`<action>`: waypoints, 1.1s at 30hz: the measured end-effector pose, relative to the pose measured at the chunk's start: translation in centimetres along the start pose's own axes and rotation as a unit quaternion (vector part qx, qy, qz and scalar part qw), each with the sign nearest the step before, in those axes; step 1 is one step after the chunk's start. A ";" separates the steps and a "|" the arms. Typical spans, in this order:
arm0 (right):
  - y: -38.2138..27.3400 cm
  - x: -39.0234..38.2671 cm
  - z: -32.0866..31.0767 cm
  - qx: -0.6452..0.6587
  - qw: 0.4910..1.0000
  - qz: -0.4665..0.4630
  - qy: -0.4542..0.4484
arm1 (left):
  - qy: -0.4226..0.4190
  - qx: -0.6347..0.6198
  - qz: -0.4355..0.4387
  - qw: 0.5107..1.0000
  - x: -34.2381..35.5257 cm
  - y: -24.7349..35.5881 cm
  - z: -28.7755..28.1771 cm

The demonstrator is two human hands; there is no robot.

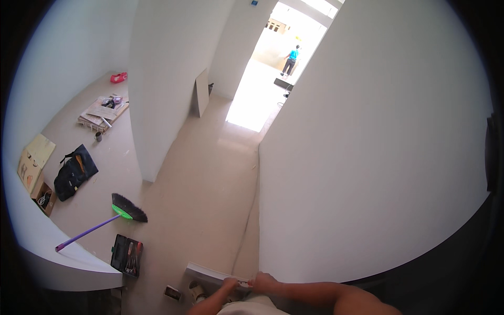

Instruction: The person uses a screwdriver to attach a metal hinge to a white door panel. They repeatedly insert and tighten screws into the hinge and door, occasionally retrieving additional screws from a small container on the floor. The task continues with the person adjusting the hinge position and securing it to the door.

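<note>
Both my hands are at the bottom middle, close together in front of my body. My left hand (229, 285) is closed, its fingers pinched at one end of a small pale piece (243, 283). My right hand (266, 283) is closed at the other end of it, beside the corner of the white wall (362, 157). The piece is too small to name, and my fingers hide part of it. Just beyond my hands runs a long light-grey strip or board (205, 271). A thin grey cable (247, 226) lies along the floor near the wall's foot.
At left are an open toolbox (127, 255), a broom (126, 208), a black bag (75, 172) and stacked boards (102, 114). A small box-like object (172, 293) lies near my feet. A panel (201, 93) leans by the bright doorway; beyond it stands a person (291, 59).
</note>
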State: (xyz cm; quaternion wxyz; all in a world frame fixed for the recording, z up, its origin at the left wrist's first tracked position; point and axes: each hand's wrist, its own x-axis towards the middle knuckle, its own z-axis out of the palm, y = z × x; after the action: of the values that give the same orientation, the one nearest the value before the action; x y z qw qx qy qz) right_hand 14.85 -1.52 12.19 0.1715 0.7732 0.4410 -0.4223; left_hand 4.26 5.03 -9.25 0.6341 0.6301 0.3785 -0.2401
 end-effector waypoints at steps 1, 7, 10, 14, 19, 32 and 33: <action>-0.4 -0.3 0.0 0.020 1.000 0.009 0.013 | 0.040 0.118 0.027 0.992 -2.0 0.8 -0.3; -4.2 -4.3 -3.7 -0.121 0.981 -0.138 0.065 | 0.156 0.187 0.087 0.966 -6.0 1.5 -1.7; -3.6 -3.5 -2.7 -0.105 0.986 -0.106 0.070 | 0.144 0.213 0.162 0.953 -6.1 1.5 -1.9; -3.2 -1.7 -2.7 0.260 0.953 0.152 -0.036 | 0.151 0.212 0.226 0.939 -4.4 -0.5 -1.0; -3.9 -3.6 -2.2 -0.004 0.999 -0.048 0.006 | 0.143 0.214 0.187 0.948 -4.3 0.3 -1.6; -2.4 0.4 -1.1 0.388 0.889 0.219 -0.103 | 0.167 0.204 0.196 0.944 -2.6 -0.2 -1.1; -3.4 -0.8 -1.1 0.328 0.917 0.194 -0.115 | 0.168 0.216 0.193 0.942 -2.6 -0.3 -1.0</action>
State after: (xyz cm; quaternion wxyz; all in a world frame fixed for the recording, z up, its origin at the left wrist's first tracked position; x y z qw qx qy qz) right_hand 12.37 0.64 13.85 0.0359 0.8027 0.0961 -0.5875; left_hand 2.26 5.51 -7.30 0.4439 0.8442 0.2897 -0.0802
